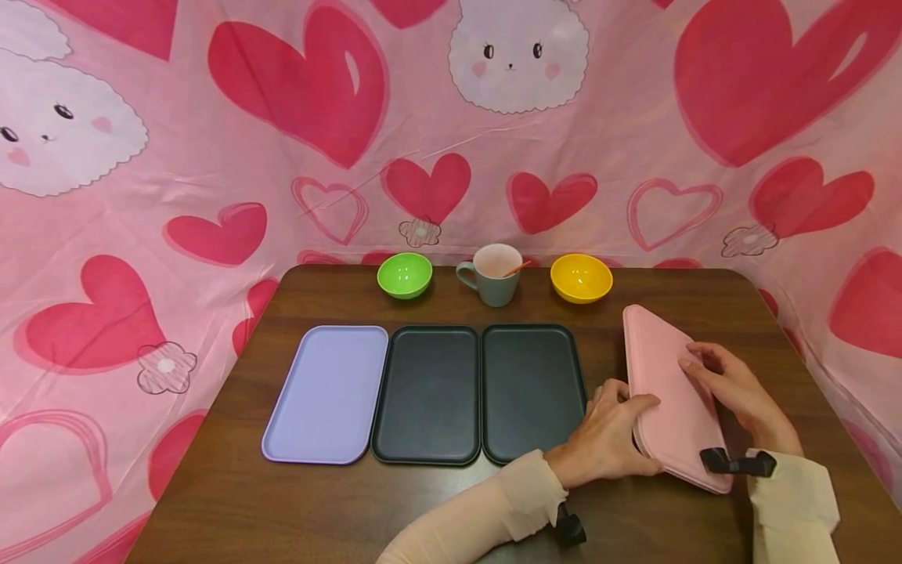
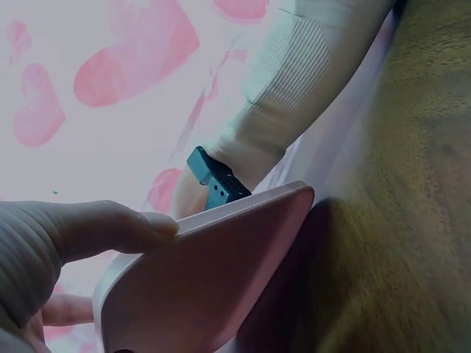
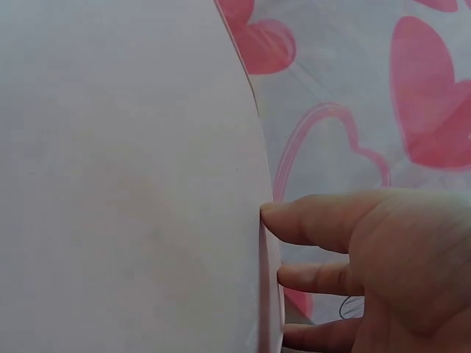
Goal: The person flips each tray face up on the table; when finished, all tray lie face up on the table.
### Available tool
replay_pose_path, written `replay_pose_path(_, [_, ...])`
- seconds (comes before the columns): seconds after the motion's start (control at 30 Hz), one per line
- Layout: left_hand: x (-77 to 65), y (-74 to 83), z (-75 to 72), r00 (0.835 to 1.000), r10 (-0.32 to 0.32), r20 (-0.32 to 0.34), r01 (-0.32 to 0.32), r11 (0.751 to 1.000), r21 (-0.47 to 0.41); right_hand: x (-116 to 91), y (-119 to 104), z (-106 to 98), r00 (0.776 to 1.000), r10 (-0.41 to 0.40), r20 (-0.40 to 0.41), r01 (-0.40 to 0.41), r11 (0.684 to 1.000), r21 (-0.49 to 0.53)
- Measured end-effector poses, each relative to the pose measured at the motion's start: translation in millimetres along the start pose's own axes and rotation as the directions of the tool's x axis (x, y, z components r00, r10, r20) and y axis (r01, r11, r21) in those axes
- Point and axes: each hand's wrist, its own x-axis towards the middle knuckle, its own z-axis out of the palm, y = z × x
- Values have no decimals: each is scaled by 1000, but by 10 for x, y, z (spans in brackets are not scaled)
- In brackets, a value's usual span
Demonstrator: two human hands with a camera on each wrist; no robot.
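A flat pink rectangular case (image 1: 676,392) with rounded corners stands tilted over the right part of the table, its layered rim showing. My left hand (image 1: 609,439) grips its left long edge. In the left wrist view the left thumb (image 2: 151,228) lies along the rim of the pink case (image 2: 199,279), whose lower edge is close to the wood. My right hand (image 1: 740,395) holds the opposite edge. Seen from the right wrist, the right hand (image 3: 397,257) has its thumb and fingertips at the case's side; the far ends of its fingers are hidden.
Left of the case lie a lavender tray (image 1: 327,395) and two black trays, one in the middle (image 1: 427,395) and one nearer the case (image 1: 532,384). Behind them stand a green bowl (image 1: 405,276), a mug (image 1: 496,282) with an orange stick (image 1: 517,269), and a yellow bowl (image 1: 581,280).
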Motion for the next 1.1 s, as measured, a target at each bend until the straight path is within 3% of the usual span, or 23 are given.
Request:
replay_pose_path(0.53, [-34,22,-95,998,46,-32,-46,999,4,-30,-214,-22,993,29,113,-25,999,-38])
replay_pose_path(0.97, [-59,51,-157,997,72,-41,-72,997,3,-90,-393,-5,993,-30,116,35,999,-38])
replay_pose_path(1.1, [-76,73,-191,996,86,-37,-86,996,-2,-106,-425,2,993,-66,97,66,998,3])
